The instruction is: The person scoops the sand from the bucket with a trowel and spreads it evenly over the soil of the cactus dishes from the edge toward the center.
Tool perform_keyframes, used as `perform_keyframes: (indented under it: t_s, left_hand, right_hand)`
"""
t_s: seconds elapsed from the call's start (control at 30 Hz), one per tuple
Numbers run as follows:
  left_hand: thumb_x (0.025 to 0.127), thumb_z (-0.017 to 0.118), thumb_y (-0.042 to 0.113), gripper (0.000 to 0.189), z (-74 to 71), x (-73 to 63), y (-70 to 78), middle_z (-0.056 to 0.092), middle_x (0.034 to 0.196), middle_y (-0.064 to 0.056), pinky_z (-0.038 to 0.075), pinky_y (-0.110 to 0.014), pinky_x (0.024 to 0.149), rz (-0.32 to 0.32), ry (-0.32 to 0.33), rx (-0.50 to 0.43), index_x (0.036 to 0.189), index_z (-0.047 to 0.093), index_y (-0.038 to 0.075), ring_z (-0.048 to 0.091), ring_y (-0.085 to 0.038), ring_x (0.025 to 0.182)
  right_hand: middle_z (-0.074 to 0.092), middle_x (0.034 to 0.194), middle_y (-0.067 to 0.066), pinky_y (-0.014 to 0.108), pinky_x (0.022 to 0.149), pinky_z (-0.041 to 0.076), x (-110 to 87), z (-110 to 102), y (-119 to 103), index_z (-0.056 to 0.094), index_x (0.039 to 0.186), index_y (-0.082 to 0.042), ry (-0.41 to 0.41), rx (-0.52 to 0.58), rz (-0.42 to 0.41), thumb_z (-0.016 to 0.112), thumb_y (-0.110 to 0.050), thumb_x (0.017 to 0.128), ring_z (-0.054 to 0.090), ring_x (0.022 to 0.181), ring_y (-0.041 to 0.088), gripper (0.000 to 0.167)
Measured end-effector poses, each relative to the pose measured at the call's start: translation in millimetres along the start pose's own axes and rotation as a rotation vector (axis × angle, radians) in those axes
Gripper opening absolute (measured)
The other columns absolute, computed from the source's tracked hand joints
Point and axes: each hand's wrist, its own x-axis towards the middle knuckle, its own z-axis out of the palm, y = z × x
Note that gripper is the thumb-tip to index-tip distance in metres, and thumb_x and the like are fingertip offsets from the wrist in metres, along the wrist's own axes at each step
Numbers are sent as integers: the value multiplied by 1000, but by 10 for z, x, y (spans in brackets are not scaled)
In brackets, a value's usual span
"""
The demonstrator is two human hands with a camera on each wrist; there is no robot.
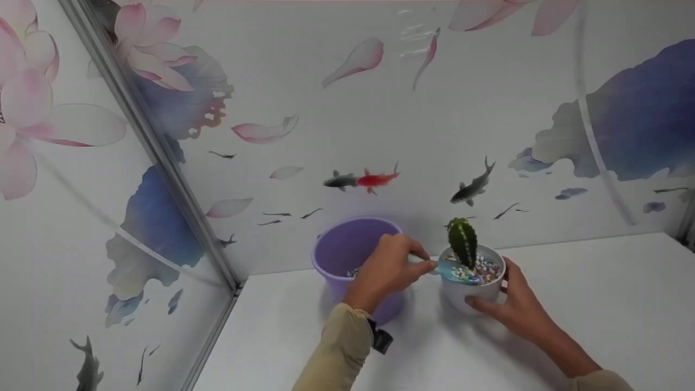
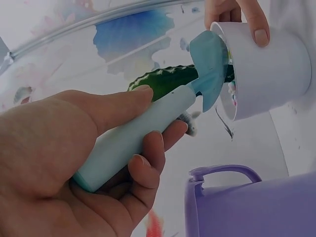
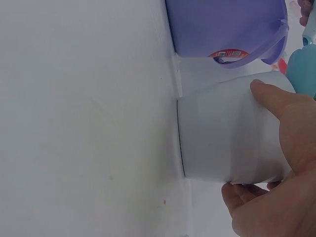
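My left hand grips the pale handle of a small blue shovel, thumb along the top and fingers curled beneath. The shovel's blade lies over the rim of a white pot, with colourful pebbles around it. A green cactus stands upright in those pebbles. My right hand holds the pot from its right side, thumb on the front and fingers behind. In the right wrist view the pot stands on the table, its base against the surface.
Left of the pot stands a purple bucket with some pebbles inside, partly hidden by my left hand. The white table meets a back panel printed with fish and lotus. A metal-edged panel rises at the left.
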Motion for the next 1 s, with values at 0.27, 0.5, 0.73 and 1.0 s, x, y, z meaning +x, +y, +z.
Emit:
perform_keyframes:
  t_s: [0.27, 0.5, 0.73, 1.0]
  left_hand:
    - [100, 81, 31, 14, 34, -37, -48, 81, 105, 9, 60, -25, 86, -10, 3, 1, 103, 87, 19, 70, -4, 98]
    - [100, 81, 34, 14, 49, -53, -69, 80, 105, 11, 61, -26, 86, -45, -5, -6, 102, 87, 21, 70, -4, 99]
    - [99, 81, 35, 16, 59, -55, -73, 81, 107, 11, 60, -25, 87, -50, -2, -28, 103, 88, 21, 70, -3, 100]
    - [99, 81, 36, 17, 56, -54, -59, 81, 110, 10, 60, -25, 87, -31, 7, -44, 104, 88, 21, 70, -3, 100]
  right_hand:
    - [28, 170, 29, 74, 121, 36, 1, -3, 1, 6, 170, -1, -19, -5, 19, 92, -43, 88, 34, 157, 48, 126]
    - [29, 169, 29, 74, 121, 36, -2, -14, 10, 6, 169, 1, -23, -6, 22, 91, -43, 88, 34, 156, 49, 125]
    - [25, 172, 30, 74, 125, 29, -14, -36, 5, 2, 170, 0, -53, -24, 56, 90, -45, 90, 29, 159, 52, 127]
    - [25, 172, 32, 75, 125, 27, -26, -59, -62, 1, 169, 0, -69, -43, 64, 88, -45, 92, 28, 159, 55, 124]
